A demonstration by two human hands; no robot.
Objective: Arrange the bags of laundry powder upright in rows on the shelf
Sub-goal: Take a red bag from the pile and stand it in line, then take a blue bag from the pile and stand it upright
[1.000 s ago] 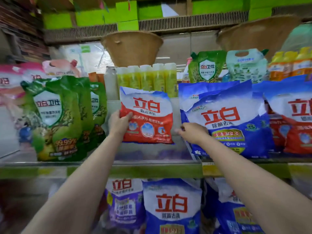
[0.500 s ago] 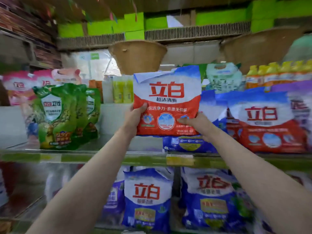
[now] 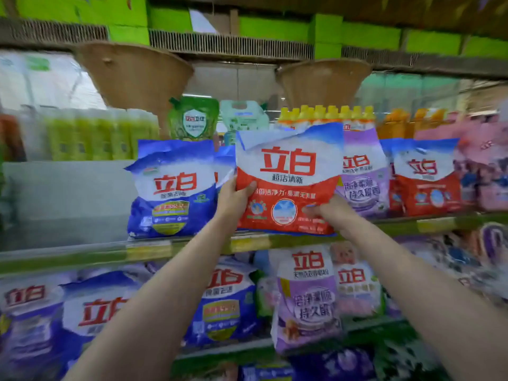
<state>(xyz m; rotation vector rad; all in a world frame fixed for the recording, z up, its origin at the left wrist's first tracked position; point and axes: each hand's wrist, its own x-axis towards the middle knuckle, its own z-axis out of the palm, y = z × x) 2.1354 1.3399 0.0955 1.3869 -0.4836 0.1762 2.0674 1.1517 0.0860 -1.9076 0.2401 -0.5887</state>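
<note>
Both hands hold one red bag [image 3: 287,185] upright at the front edge of the shelf [image 3: 82,255], bottom edge at or just above the shelf lip, can't tell if it rests there. Left hand [image 3: 233,198] grips the bag's left side, thumb on the front face. Right hand [image 3: 328,211] grips the lower right corner, thumb across the front. Just left of it a blue bag [image 3: 171,188] stands upright on the shelf, its right edge touching or nearly touching the held bag. Right of it a purple bag [image 3: 362,174] stands upright, partly hidden behind the red bag, then a second red bag [image 3: 427,178] upright further right. Shelf left of the blue bag is bare steel. Behind the row: green pouch [image 3: 193,119], yellow-capped bottles [image 3: 324,114], green bottles [image 3: 96,136], blurred. Lower shelf holds more blue and purple bags, leaning, packed close. Two woven baskets [image 3: 134,75] hang upside down above.
</note>
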